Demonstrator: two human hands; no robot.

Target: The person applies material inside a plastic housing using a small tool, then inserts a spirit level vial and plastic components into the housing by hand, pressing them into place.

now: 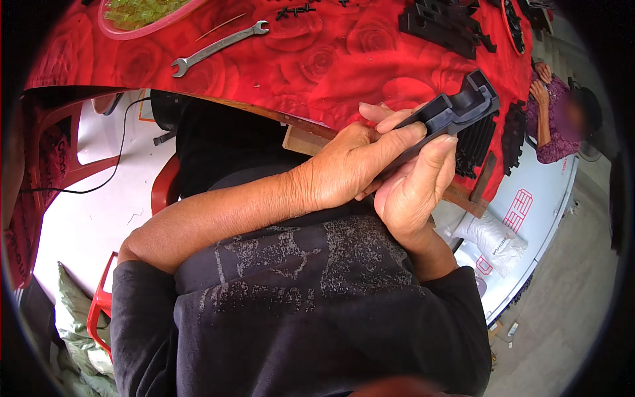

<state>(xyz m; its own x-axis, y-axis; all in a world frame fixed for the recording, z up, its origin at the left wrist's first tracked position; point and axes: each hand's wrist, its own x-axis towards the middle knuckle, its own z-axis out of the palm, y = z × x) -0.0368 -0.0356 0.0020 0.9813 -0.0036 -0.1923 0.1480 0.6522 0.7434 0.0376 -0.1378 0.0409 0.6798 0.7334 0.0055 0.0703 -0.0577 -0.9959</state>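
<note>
Between both hands, close to the table's front edge, a long black molded plastic part (473, 106) is held at a slant, its hollow side showing. My left hand (360, 155) grips it with the thumb pressed along its side. My right hand (420, 182) closes on it from the right, thumb against the lower edge. The part's near end is hidden by the fingers. Just past it, several similar black parts (477, 149) lie stacked at the table's right edge.
A red rose-patterned cloth (317, 66) covers the table. On it lie an open-end wrench (221, 47), a pink-rimmed basin (149, 31) of yellow-green pieces, small black pieces (296, 11) and larger black parts (440, 30). A red chair (73, 145) stands left. Another person (552, 109) sits at far right.
</note>
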